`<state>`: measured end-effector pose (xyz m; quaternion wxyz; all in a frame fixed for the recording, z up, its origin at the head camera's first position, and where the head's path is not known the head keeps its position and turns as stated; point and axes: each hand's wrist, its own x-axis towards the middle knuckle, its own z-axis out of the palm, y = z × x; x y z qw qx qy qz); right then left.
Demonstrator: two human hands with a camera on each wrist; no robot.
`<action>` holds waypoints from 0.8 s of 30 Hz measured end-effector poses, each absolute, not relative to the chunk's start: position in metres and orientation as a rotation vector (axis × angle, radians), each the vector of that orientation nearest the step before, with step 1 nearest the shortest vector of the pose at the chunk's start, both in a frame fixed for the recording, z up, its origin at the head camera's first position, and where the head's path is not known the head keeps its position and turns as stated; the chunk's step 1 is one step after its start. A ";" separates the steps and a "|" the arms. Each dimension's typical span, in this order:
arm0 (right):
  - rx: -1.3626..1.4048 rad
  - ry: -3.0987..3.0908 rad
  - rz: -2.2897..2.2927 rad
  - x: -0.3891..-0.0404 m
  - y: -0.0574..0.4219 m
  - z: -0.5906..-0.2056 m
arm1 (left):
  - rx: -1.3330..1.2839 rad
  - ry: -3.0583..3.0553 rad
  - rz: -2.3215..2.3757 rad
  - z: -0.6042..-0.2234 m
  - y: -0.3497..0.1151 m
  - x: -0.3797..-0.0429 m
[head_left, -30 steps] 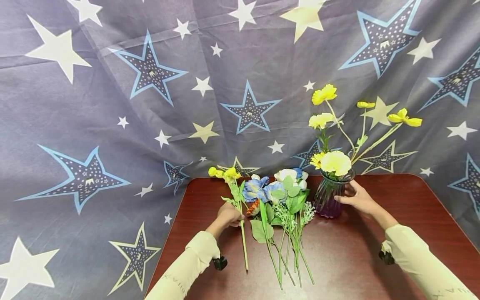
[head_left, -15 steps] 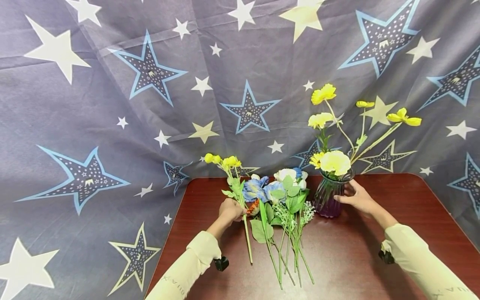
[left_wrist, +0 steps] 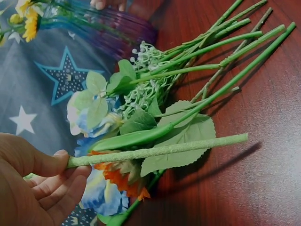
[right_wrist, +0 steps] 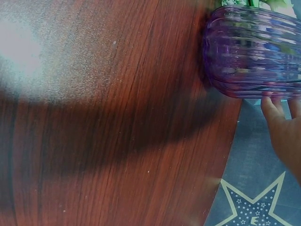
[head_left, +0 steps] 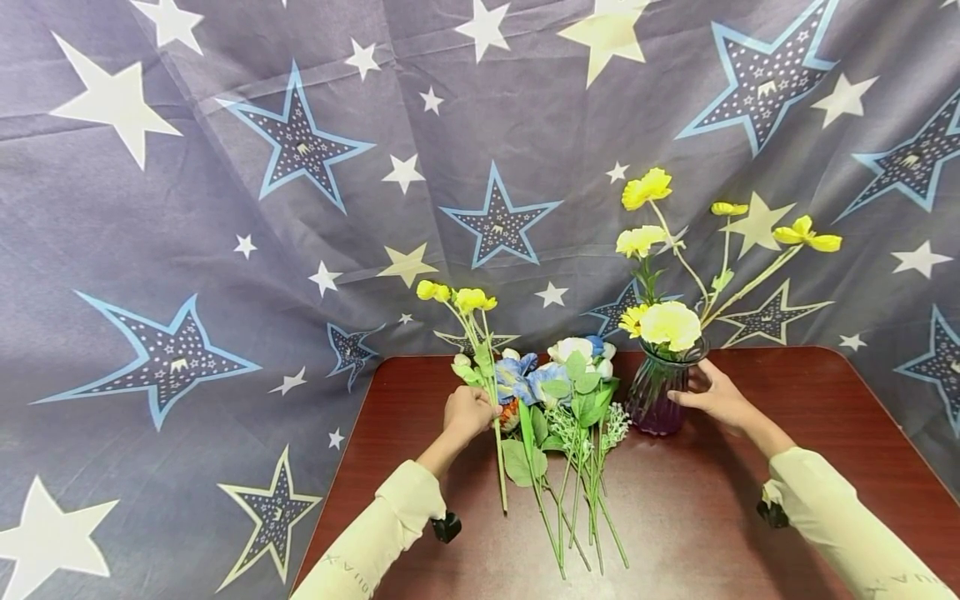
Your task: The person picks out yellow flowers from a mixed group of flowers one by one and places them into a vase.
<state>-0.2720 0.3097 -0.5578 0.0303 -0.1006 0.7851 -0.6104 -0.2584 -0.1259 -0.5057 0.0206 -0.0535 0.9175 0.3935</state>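
Note:
My left hand pinches the green stem of a yellow artificial flower, raised at the left of the flower pile. In the left wrist view, the stem sticks out from between thumb and fingers above the table, its shadow apart from it. A ribbed purple glass vase stands upright at the right, with several yellow flowers in it. My right hand holds the vase from its right side, thumb in front and fingers partly hidden behind. The right wrist view shows fingertips touching the glass.
Between the hands lies a pile of artificial flowers: blue iris-like blooms, white blooms, an orange flower and white sprigs, stems pointing toward me. A starry cloth hangs behind the reddish-brown table.
The left hand has lifted the yellow flower upward and slightly right, so its blooms stand higher and its stem end has risen. The right hand and vase have stayed put.

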 end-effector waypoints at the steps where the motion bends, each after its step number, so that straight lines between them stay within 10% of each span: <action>1: -0.312 2.416 -1.886 -0.272 0.310 -0.558 | -0.142 2.857 1.223 -0.505 -0.126 -0.258; 24: -0.266 2.408 -1.880 -0.270 0.309 -0.554 | 0.055 2.963 1.171 -0.485 -0.107 -0.256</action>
